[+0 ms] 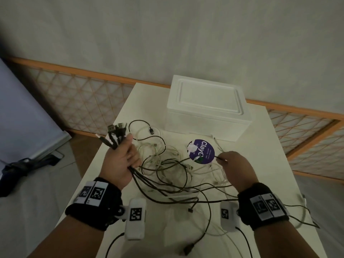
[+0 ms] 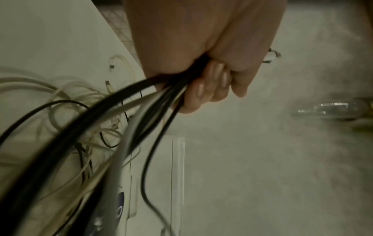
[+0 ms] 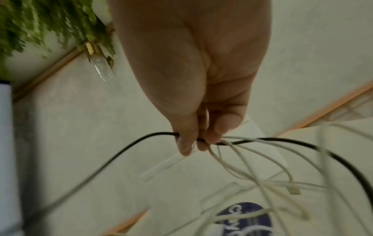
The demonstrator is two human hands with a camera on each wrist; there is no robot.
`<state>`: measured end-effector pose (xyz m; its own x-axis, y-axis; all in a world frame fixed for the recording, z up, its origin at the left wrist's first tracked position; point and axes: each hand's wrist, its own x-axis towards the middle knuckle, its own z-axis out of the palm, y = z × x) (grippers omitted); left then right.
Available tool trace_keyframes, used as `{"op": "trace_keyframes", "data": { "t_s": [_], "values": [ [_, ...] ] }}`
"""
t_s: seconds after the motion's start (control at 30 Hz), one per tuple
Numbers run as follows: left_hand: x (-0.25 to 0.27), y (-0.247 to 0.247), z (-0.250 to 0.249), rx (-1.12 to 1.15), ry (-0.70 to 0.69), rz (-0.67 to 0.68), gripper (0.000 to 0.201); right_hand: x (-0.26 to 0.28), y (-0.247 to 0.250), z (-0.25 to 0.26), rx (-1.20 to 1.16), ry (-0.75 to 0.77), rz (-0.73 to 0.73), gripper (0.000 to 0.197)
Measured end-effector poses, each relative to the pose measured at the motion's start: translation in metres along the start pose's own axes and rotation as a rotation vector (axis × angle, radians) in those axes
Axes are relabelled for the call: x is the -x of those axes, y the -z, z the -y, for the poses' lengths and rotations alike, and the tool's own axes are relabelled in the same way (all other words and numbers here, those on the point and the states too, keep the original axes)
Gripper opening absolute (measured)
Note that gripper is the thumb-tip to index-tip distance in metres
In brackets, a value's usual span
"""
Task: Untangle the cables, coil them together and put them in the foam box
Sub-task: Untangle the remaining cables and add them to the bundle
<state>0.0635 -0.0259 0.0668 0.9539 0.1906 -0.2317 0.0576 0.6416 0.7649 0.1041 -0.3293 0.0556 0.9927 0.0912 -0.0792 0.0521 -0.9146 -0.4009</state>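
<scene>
A tangle of black and white cables (image 1: 167, 164) lies spread over the white table (image 1: 270, 164). My left hand (image 1: 121, 161) grips a bundle of black cables (image 2: 129, 102), whose plug ends (image 1: 116, 130) stick up above the fist. My right hand (image 1: 234, 164) pinches one black cable (image 3: 141, 140) between thumb and fingers above the table; several white cables (image 3: 252, 161) hang beside it. The white foam box (image 1: 206, 110) stands at the table's far side with its lid on.
A round purple sticker (image 1: 202, 151) lies on the table in front of the box. A loose black plug (image 1: 188, 248) rests near the front edge. An orange lattice rail (image 1: 83, 94) runs behind the table. A dark object (image 1: 22, 166) lies on the floor at the left.
</scene>
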Motion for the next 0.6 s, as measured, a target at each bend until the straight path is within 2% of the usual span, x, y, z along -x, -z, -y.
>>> {"op": "trace_keyframes", "data": {
  "t_s": [0.1,0.17,0.3,0.4,0.47,0.53,0.6],
  "values": [
    [0.005,-0.012,0.013,-0.193,0.006,0.069,0.021,0.007,0.008,0.032,-0.066,0.200,-0.091,0.018],
    [0.009,-0.022,0.025,-0.321,0.015,0.109,0.018,0.011,0.011,0.056,-0.075,0.315,-0.090,0.018],
    [0.018,-0.041,0.040,-0.548,0.024,0.209,0.014,0.018,0.011,0.082,0.041,0.563,-0.091,0.019],
    [0.023,-0.046,0.042,-0.608,0.042,0.222,0.029,0.018,0.014,0.082,0.107,0.612,-0.053,0.036],
    [0.026,-0.046,0.042,-0.568,0.050,0.230,0.025,0.017,0.017,0.082,0.090,0.633,-0.076,0.040],
    [0.028,-0.048,0.042,-0.545,0.046,0.202,0.008,0.017,0.015,0.083,0.098,0.674,-0.082,0.035],
    [0.027,-0.049,0.043,-0.561,-0.005,0.149,0.014,0.016,0.005,0.081,0.115,0.693,-0.035,0.023]
  ]
}}
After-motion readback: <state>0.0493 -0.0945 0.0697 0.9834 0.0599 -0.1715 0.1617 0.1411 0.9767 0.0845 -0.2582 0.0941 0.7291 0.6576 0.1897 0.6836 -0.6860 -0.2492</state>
